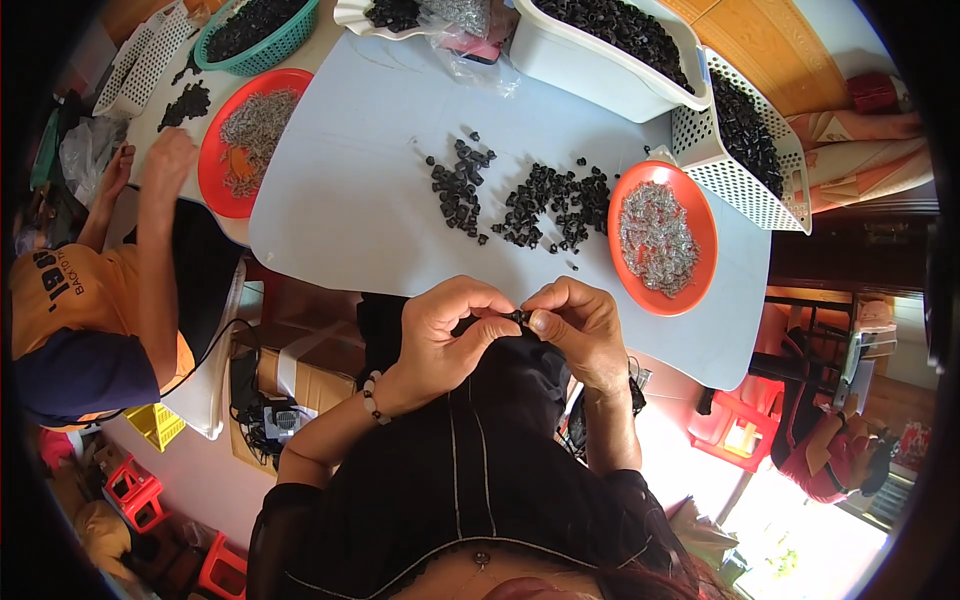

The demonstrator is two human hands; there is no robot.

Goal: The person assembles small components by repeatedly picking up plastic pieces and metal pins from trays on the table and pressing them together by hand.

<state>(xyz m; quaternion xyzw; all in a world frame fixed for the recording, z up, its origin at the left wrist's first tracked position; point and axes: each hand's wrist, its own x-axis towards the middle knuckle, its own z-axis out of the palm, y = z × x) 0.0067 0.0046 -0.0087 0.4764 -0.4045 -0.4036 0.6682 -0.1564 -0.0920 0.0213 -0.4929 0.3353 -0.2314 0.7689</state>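
In front of my body, just off the table's near edge, my left hand (452, 328) and my right hand (582, 328) meet fingertip to fingertip. Thumb and forefinger of each are pinched on a small black part (517, 316), mostly covered by the fingertips. Its exact kind is too small to make out. Beyond my hands, loose black parts (550, 205) lie scattered on the pale blue table (345, 200). To their right sits an orange-red bowl (628, 263) filled with small clear pieces (660, 235).
A white tub (590, 75) and a white perforated basket (735, 190), both holding black parts, stand at the far right. On the left, a co-worker (110, 310) sits by another red bowl (215, 185) and a green basket (270, 58). A red stool (735, 425) stands at lower right.
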